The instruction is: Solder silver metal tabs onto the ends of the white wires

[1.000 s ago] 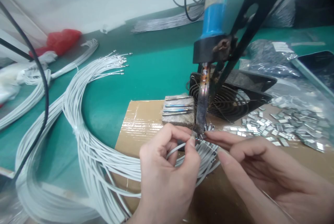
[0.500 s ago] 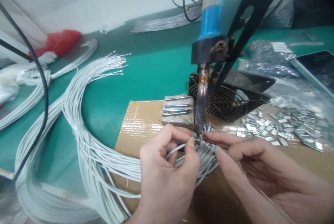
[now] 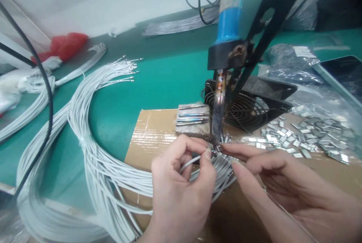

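Note:
Between thumb and forefinger, my left hand (image 3: 183,182) pinches a white wire (image 3: 190,163) close to its end, just under the tip of a soldering iron (image 3: 217,118). The iron has a blue handle and hangs tip-down in a black bracket (image 3: 263,28). From the right, my right hand (image 3: 285,186) is closed on a thin strand of solder wire (image 3: 288,213) that runs back across the palm; its fingertips sit beside the iron tip. The joint itself is too small to make out. Beneath both hands lies a bundle of white wires (image 3: 127,175).
A grooved block (image 3: 194,131) stands left of the iron on a cardboard sheet (image 3: 152,129). Behind the iron sits a black fan (image 3: 243,107). Small metal plates (image 3: 305,137) lie loose at right, near plastic bags (image 3: 291,62). A black cable (image 3: 46,80) crosses the left side.
Both hands hold nearly the same place at the iron tip. My right thumb has shifted very slightly left toward it.

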`<state>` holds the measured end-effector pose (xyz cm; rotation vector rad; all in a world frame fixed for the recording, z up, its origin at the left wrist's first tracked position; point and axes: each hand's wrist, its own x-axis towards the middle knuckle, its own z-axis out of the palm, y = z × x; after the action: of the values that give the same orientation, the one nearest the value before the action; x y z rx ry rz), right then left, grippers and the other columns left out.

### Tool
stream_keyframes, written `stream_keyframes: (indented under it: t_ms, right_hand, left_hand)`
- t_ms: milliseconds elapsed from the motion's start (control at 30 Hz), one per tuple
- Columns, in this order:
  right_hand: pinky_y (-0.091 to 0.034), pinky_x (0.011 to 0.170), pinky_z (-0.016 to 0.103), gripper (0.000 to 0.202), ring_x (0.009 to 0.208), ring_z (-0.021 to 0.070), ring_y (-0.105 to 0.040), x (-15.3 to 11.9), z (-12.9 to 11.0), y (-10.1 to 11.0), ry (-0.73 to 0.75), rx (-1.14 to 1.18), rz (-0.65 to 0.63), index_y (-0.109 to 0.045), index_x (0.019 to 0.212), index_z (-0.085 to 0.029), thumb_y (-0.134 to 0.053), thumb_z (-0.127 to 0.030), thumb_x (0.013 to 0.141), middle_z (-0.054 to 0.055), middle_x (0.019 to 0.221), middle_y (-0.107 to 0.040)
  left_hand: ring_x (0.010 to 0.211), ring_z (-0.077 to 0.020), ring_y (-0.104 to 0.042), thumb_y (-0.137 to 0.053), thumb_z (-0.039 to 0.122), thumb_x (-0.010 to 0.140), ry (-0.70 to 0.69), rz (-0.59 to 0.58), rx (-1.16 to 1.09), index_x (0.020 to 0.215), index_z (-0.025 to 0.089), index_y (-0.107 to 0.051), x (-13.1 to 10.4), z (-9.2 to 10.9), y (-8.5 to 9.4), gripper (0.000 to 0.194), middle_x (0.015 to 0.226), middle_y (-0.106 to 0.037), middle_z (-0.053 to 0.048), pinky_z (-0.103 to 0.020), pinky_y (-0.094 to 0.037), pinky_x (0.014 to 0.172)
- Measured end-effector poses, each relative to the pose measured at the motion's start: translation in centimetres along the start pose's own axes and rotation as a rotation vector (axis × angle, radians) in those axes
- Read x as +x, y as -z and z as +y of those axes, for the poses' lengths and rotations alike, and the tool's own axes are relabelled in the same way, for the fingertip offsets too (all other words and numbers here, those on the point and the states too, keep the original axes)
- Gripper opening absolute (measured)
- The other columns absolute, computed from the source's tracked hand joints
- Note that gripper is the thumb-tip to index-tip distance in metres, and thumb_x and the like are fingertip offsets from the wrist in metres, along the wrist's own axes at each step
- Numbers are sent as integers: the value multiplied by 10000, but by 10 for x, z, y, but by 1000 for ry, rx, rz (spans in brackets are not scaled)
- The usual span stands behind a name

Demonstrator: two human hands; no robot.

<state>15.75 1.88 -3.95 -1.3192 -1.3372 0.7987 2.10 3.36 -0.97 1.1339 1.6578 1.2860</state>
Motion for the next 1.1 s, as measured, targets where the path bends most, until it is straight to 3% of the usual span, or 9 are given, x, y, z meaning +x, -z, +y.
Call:
stream_keyframes:
  t_ms: [200,567,800,1100]
  right_hand:
    - [-667,798,218,129,867,207,-838,1,1,3,21,-17,-16,-661,815,-266,-741,-278,916,15,1098,-833]
    - [-680,805,246,115,873,207,-837,0,1,1,25,-33,-18,-662,830,-285,-748,-278,906,-16,1109,-827]
    - [-676,808,239,126,875,203,-836,1,2,1,36,-52,-7,-648,829,-283,-732,-298,923,-8,1112,-824]
    - [-681,798,247,118,871,209,-835,-1,2,2,24,-31,-9,-661,823,-277,-743,-263,907,4,1109,-829]
  left_hand:
    - [706,-111,-722,-704,131,788,-50,-14,9,722,233,-691,1,-7,0,122,819,-763,15,-109,-488,510]
    - [607,-122,-691,-690,167,750,-10,-26,46,661,206,-667,6,9,1,99,706,-740,-15,-133,-523,492]
    - [693,-146,-737,-696,152,742,-33,-7,47,663,205,-680,6,7,0,97,725,-754,-24,-114,-524,493]
    - [619,-79,-696,-700,103,781,-70,-23,-17,705,222,-686,2,-6,0,142,743,-752,28,-79,-520,539]
